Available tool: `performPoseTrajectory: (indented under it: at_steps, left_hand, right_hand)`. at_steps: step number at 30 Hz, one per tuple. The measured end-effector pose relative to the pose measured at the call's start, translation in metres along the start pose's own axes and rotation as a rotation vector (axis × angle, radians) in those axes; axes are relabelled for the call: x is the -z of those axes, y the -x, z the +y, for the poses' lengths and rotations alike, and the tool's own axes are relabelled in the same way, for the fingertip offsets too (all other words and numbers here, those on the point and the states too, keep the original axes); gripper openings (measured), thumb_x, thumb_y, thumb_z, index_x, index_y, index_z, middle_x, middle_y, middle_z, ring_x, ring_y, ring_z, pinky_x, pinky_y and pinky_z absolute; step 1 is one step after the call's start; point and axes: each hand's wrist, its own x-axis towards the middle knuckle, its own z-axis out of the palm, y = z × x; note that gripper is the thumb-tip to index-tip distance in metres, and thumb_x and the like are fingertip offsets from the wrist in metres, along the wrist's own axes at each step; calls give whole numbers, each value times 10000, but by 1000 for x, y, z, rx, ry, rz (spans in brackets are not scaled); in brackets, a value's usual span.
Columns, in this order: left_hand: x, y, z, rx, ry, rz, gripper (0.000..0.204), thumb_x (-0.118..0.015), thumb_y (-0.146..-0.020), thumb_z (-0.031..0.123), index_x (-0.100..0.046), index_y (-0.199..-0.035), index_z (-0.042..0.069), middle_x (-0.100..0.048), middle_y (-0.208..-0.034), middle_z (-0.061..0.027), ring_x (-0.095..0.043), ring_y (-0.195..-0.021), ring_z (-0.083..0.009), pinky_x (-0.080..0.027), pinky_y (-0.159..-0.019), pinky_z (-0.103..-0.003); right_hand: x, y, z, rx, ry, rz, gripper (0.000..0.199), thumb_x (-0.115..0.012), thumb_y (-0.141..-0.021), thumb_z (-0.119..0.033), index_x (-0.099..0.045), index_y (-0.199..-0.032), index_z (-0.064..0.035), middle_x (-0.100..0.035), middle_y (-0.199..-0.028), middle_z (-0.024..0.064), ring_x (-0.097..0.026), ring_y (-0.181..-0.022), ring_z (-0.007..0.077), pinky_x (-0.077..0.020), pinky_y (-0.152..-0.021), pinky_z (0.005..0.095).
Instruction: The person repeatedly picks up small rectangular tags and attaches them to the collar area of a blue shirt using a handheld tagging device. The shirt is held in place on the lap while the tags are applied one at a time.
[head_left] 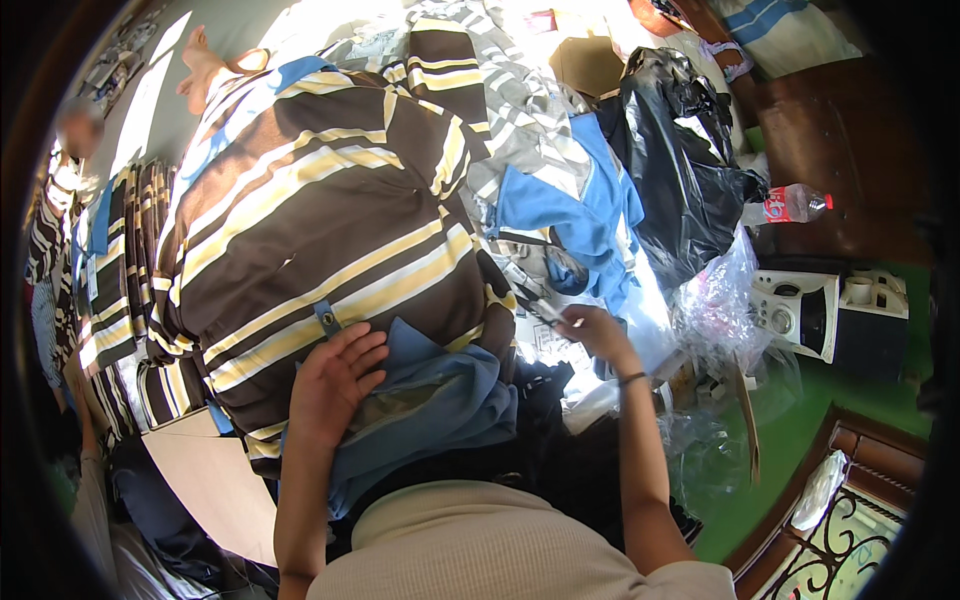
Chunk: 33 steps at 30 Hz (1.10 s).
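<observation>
Head view. Room: green floor (pixel 810 440) at lower right, metal grille (pixel 835 545) in a wooden frame beyond it, white stereo (pixel 795 312) at the right. Strong light at the top. Surface under the clothes is almost wholly covered; its kind cannot be told. Brown-and-cream striped shirt (pixel 320 230) spread across the middle, directly ahead of the person; blue cloth (pixel 430 405) bunched at its near edge, a second blue garment (pixel 585 215) to the right. Folded striped clothes (pixel 125 270) at left. Black plastic bag (pixel 680 160) at upper right, bottle (pixel 795 205) lying just beside it.

Left hand (pixel 335 385): grip spread, palm up, at the shirt's near edge. Right hand (pixel 600 338): grip pinching a slim tool (pixel 543 311), kind unclear, right of the shirt.
</observation>
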Motion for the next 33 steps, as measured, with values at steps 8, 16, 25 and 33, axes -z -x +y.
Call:
performPoseTrajectory:
  at_steps: [8,16,25,33]
  left_hand:
    - [1,-1,1,7,-11,15,374,-438,-868,267,-490,-1129,4,-579,-1062,-127,-567,-959,-213,-471,-785,-326]
    - [1,0,0,3,14,-5,374,-431,-873,262,-481,-1135,0,-580,-1055,-129,-569,-950,-211,-477,-778,-325]
    - [2,0,-1,-6,12,13,369,-429,-872,259,-492,-1130,3,-583,-1049,-127,-572,-936,-210,-480,-772,-321]
    - [-16,6,3,-72,-184,17,371,-431,-873,273,-492,-1130,12,-576,-1050,-135,-567,-940,-210,-482,-751,-311]
  right_hand:
    - [50,15,34,-118,552,467,156,-655,-706,-164,-611,-794,-43,-615,-801,111,-598,-753,296,-467,-654,360]
    - [-39,-20,-18,201,312,444,290,-654,-728,-252,-584,-945,-73,-608,-915,95,-586,-824,289,-482,-689,368]
    - [-64,-46,-33,164,503,455,421,-707,-652,-285,-542,-962,-52,-541,-961,95,-528,-909,276,-415,-744,376]
    - [7,-1,-81,98,120,631,372,-704,-695,-279,-565,-902,-4,-606,-849,175,-604,-744,304,-476,-650,379]
